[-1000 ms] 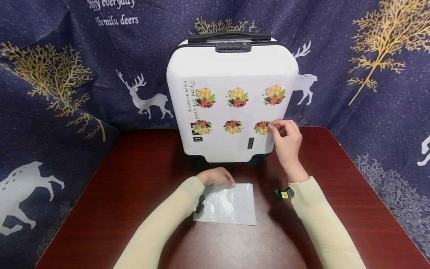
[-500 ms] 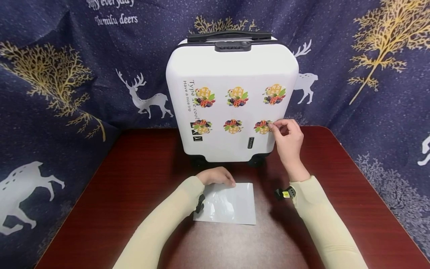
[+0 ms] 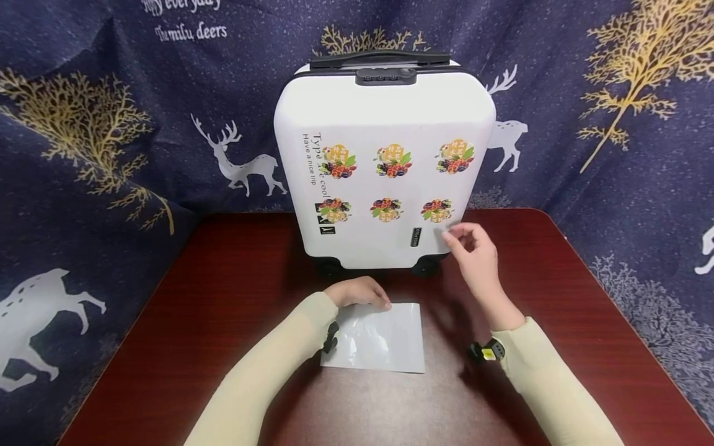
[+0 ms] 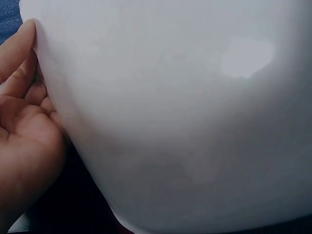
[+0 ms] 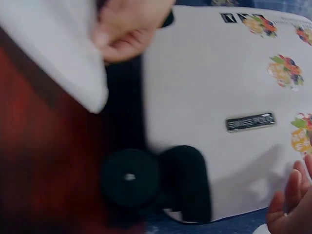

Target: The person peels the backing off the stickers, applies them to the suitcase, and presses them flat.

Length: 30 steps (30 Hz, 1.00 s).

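A white suitcase (image 3: 385, 105) stands upright on the table, its front bearing several fruit stickers in two rows. My right hand (image 3: 474, 254) is just below the lower right fruit sticker (image 3: 436, 210), apart from it, thumb and fingers loosely bent with nothing visible held. In the right wrist view, part of that right hand (image 5: 295, 200) shows near the suitcase's nameplate (image 5: 250, 122). My left hand (image 3: 359, 292) pinches the far edge of a glossy white sheet (image 3: 390, 341). The left wrist view shows the thumb and fingers at the edge of the sheet (image 4: 161, 97).
The dark red table (image 3: 234, 291) carries the suitcase. Black wheels (image 3: 426, 266) are under the suitcase, and a black handle (image 3: 379, 59) and combination lock (image 3: 386, 76) are on top. Behind hangs a dark blue cloth (image 3: 240, 80) printed with deer and golden trees.
My right hand has come off the lower right sticker and moved down, leaving the sticker on the suitcase. The left hand and the sheet have stayed in place.
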{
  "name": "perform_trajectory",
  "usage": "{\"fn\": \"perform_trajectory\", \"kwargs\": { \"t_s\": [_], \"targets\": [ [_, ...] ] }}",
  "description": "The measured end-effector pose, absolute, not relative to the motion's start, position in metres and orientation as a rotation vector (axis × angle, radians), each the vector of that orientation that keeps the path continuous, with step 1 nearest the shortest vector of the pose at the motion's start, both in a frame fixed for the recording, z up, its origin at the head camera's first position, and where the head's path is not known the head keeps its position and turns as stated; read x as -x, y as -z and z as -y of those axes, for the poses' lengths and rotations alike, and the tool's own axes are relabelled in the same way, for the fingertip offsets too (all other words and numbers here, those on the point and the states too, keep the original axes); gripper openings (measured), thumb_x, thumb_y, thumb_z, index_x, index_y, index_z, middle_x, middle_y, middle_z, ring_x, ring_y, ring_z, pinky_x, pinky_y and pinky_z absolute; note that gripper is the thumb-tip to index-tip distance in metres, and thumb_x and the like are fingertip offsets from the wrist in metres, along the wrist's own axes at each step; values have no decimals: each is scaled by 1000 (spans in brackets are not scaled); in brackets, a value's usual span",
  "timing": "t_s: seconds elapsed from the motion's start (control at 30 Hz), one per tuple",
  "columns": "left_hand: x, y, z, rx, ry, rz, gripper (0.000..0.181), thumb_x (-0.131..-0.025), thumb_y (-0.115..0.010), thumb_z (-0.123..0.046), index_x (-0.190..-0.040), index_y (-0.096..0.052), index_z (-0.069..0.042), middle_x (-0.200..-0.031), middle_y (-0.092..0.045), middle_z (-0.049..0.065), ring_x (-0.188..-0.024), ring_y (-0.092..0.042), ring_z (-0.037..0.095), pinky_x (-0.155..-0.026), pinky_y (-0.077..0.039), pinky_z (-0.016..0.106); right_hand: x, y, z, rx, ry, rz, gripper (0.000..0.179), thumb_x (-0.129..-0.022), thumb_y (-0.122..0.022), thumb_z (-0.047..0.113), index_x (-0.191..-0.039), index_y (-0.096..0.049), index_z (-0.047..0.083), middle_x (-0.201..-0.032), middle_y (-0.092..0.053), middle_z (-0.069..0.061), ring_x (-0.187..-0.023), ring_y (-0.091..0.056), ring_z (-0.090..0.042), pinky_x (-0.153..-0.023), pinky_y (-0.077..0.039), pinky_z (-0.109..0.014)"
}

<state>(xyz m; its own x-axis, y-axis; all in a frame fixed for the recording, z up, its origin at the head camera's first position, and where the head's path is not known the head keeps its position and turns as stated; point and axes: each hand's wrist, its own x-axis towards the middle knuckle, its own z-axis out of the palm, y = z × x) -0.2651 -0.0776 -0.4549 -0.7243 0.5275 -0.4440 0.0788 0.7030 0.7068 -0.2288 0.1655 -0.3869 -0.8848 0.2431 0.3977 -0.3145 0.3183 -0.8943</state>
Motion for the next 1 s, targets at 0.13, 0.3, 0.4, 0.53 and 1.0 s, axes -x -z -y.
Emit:
{"fn": "perform_trajectory", "kwargs": {
  "t_s": [0.13, 0.3, 0.4, 0.53, 1.0],
  "targets": [
    [265, 455, 79, -469, -897, -2270, 24, -95, -71, -22, -114, -78, -8, -126, -73, 7, -111, -61, 15, -106, -48, 36, 218, 403, -168, -55, -1654, 2288, 28, -96, -71, 16, -117, -65, -1, -83, -57, 28, -82, -52, 2, -75, -43, -14],
    [265, 455, 80, -471, -905, -2267, 25, -95, -71, -22, -114, -78, -7, -124, -73, 7, -108, -60, 14, -107, -47, 37, 210, 427, -172, -61, -1669, 2457, 33, -98, -69, 18, -124, -63, -1, -90, -61, 17, -83, -56, 2, -75, -46, -16],
    [265, 455, 80, -455, -918, -2256, 24, -95, -71, -22, -114, -78, -7, -124, -73, 7, -108, -60, 14, -108, -47, 38, 206, 439, -172, -91, -1684, 2541, 36, -98, -68, 17, -127, -62, -3, -99, -70, -2, -83, -58, 1, -75, -48, -17],
    [266, 456, 79, -429, -924, -2249, 24, -95, -72, -22, -113, -79, -8, -125, -73, 6, -110, -61, 15, -109, -47, 40, 201, 449, -170, -149, -1735, 2705, 44, -99, -67, 17, -135, -58, -6, -118, -70, -24, -90, -65, -7, -75, -53, -23],
    [267, 459, 77, -438, -944, -2228, 25, -94, -72, -21, -113, -78, -6, -122, -74, 7, -103, -60, 12, -103, -47, 33, 198, 465, -164, -115, -2102, 2858, 50, -98, -63, 11, -136, -50, -19, -88, -67, -4, -77, -60, -10, -69, -55, -26]
  ]
}}
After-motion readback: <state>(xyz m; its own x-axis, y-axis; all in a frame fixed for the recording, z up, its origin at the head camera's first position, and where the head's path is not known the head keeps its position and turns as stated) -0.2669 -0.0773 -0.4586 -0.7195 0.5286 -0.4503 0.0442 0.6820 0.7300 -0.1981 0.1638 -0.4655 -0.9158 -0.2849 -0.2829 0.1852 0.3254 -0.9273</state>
